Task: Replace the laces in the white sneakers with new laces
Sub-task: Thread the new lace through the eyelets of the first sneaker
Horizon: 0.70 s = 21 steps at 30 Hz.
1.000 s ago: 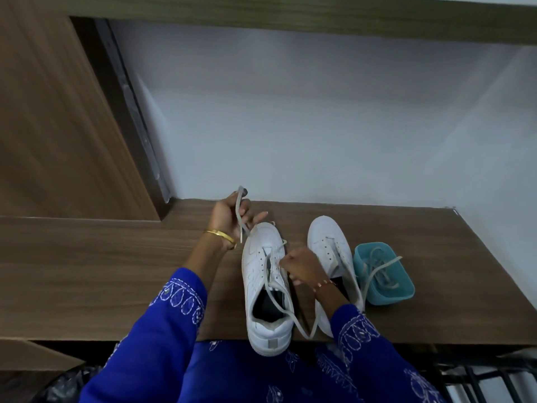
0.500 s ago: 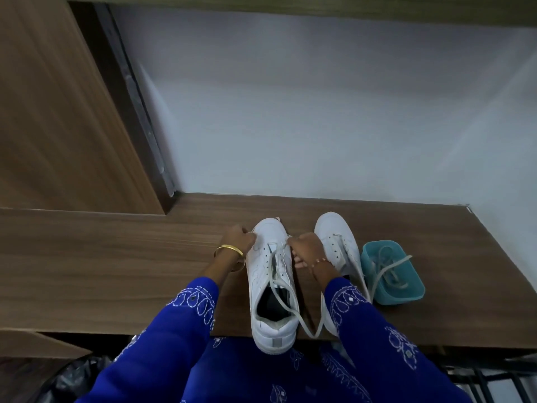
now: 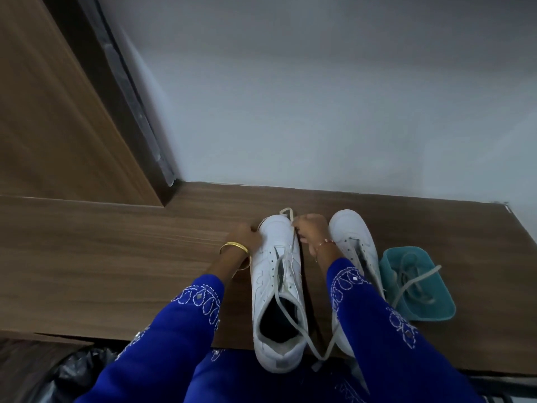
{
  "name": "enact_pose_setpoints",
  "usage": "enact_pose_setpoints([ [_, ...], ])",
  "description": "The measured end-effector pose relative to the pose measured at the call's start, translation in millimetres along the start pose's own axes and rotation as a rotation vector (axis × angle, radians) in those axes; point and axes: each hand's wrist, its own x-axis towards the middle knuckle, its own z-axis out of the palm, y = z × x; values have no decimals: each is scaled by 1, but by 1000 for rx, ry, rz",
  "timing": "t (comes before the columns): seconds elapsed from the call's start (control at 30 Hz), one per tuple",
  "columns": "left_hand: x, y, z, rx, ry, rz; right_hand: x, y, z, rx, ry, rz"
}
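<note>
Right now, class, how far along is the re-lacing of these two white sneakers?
Done: laces lie in the teal tray. In hand: the left hand steadies the left sneaker while the right hand pinches its lace near the toe; the tail hangs loose. Left: finishing it, and the right sneaker, whose state is partly hidden.

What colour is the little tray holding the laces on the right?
Teal tray, seen clearest in the head view, beside the right sneaker.

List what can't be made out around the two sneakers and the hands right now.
- Right sneaker: heel and most of the lacing, behind the right sleeve, head view.
- Right hand: fingertips curled under, grip on the lace unclear.
- Left hand: fingertips hidden against the left sneaker.
</note>
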Motion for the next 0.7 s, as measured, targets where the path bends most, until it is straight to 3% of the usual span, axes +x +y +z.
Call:
enact_pose_setpoints([
  [0.13,3,4,-3,61,109,112,-10,-22,2,132,-105,-93],
  [0.33,-3,27,-12,-20,171,595,-41,-40,-6,161,-319,-224],
  [0.5,-14,34,-17,-83,49,505,-62,-49,-21,153,-353,-303],
  [0.7,-32,7,-35,-170,-23,361,-68,-48,-37,188,-294,-231],
])
